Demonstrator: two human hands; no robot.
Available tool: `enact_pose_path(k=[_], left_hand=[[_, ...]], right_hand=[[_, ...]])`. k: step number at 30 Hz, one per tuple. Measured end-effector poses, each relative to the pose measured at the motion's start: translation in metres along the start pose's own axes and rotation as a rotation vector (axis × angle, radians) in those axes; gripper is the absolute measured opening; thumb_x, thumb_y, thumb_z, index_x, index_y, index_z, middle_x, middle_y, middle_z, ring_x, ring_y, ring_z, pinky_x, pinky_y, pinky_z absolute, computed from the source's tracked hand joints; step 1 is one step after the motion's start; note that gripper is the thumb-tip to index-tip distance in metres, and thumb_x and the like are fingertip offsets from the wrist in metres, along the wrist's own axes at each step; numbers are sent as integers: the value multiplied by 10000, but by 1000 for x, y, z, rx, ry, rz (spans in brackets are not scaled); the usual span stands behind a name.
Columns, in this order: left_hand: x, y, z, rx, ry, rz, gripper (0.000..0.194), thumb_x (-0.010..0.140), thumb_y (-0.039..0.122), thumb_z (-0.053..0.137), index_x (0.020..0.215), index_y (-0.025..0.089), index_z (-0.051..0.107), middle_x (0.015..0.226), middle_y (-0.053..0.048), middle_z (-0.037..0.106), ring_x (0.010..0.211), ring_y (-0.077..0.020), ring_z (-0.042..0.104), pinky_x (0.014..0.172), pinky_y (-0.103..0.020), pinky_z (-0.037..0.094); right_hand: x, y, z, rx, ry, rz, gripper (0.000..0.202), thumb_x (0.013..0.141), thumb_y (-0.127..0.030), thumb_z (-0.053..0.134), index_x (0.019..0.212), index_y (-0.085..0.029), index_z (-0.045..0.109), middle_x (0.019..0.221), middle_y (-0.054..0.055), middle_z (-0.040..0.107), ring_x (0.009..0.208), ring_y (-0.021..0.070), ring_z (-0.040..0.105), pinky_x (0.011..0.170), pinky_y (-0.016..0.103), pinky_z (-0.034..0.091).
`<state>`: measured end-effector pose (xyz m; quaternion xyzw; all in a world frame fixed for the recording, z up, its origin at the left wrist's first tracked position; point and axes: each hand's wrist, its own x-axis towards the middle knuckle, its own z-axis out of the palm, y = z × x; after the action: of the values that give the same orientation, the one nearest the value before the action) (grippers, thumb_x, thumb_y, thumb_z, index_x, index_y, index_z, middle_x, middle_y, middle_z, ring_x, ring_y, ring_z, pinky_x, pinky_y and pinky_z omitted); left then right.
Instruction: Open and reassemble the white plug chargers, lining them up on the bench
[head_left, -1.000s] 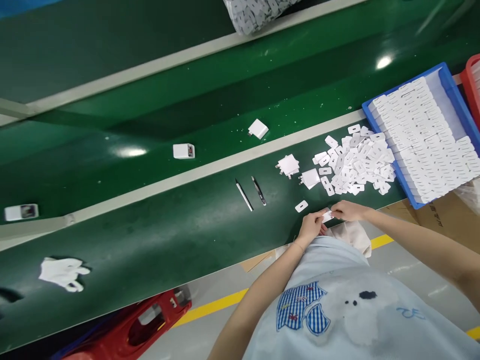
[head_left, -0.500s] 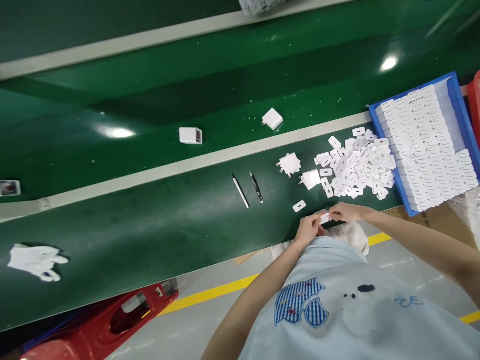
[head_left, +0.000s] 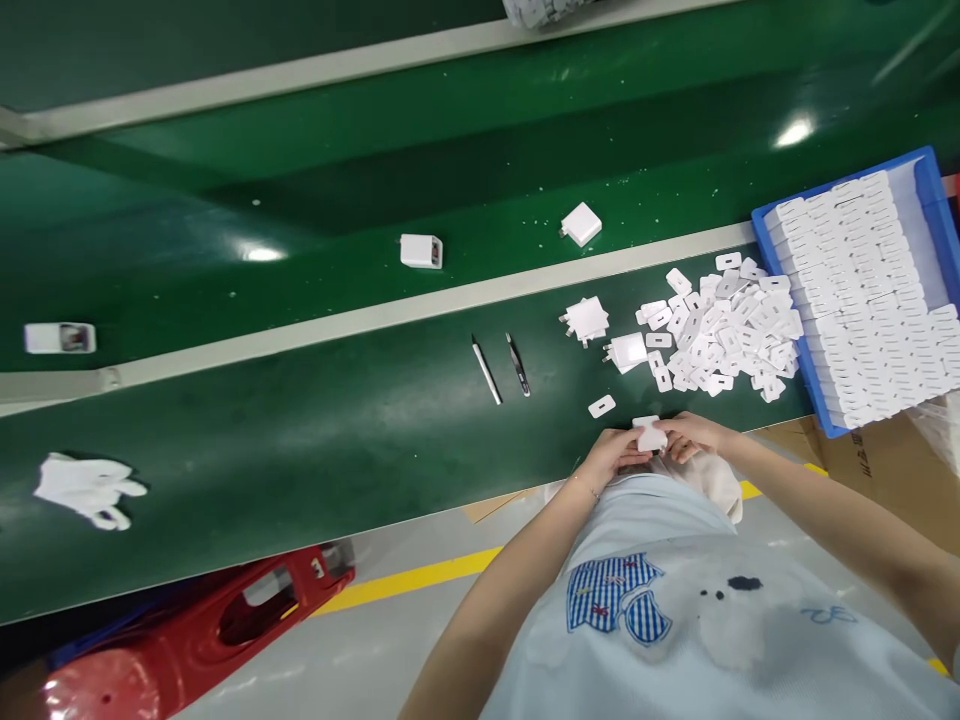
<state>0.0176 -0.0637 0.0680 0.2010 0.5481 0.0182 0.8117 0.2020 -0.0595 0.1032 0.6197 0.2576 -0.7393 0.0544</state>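
White block held in both hands at the near edge of the desk

From where I stand, the white block [head_left: 649, 435] is right at the near edge of the green desk [head_left: 337, 440], toward its right-hand part; the left hand [head_left: 615, 452] grips it from one side and the right hand [head_left: 691, 436] has its fingers on the other, so both are closed on the same piece, close together in front of the pale blue shirt [head_left: 675, 620].

Just beyond them lies one loose slotted plate [head_left: 601, 406]; farther off, short of the pale rail [head_left: 337, 325] along the desk's far edge, sit a cluster of pronged white plugs [head_left: 587, 319] and another pronged piece [head_left: 627, 352], which is near a big heap of slotted plates [head_left: 720, 330]; right of the heap stands a blue tray [head_left: 937, 220] packed with rows of white pieces [head_left: 862, 300].

To the left of the plugs, a slim pen-like tool [head_left: 487, 370] and dark tweezers [head_left: 517, 367] lie side by side, apart; a white glove [head_left: 88, 490] rests well away toward the left end; past the rail, three more white blocks [head_left: 581, 224] are spread over a green surface [head_left: 337, 180]; a red plastic stool [head_left: 202, 630] stands below the desk's near edge, at the left.
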Motion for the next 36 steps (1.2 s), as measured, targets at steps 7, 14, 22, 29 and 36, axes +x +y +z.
enact_pose_path(k=[7, 14, 22, 29, 36], left_hand=[[-48, 29, -7, 1, 45, 418, 462, 662, 232, 804, 1081, 150, 627, 1076, -92, 710, 1036, -218, 663, 1000, -364, 497], [-73, 43, -15, 144, 140, 808, 367, 747, 368, 726, 1047, 180, 629, 1090, -83, 691, 1031, -216, 659, 953, -366, 534], [-84, 33, -33, -15, 336, 876, 360, 749, 403, 724, 994, 180, 583, 1071, -90, 687, 1046, -211, 647, 935, -369, 531], [-93, 32, -45, -233, 398, 840, 533, 736, 441, 718, 1168, 195, 528, 1038, -92, 685, 944, -206, 658, 802, -313, 556], [-102, 29, -59, -495, 539, 808, 527, 652, 449, 790, 1067, 196, 587, 781, 7, 618, 689, -124, 591, 623, -215, 511]], right_hand=[[-46, -14, 14, -38, 218, -478, 422, 816, -501, 607, 1132, -221, 609, 1105, 83, 661, 960, 206, 630, 741, 328, 571], [-48, -14, 18, -281, 374, -786, 379, 914, -381, 489, 1250, -222, 560, 1181, 83, 641, 991, 188, 648, 819, 332, 569], [31, -2, 5, -774, 602, -749, 339, 875, -205, 459, 1176, -115, 586, 1250, 204, 542, 1164, 346, 505, 959, 570, 433], [28, -48, -9, -790, 800, -865, 283, 940, -294, 398, 1052, -163, 623, 1050, 124, 634, 1001, 252, 584, 884, 400, 494], [48, -197, -117, -799, 1114, -769, 446, 912, -248, 356, 1325, -141, 486, 1314, 185, 475, 1215, 298, 457, 980, 445, 415]])
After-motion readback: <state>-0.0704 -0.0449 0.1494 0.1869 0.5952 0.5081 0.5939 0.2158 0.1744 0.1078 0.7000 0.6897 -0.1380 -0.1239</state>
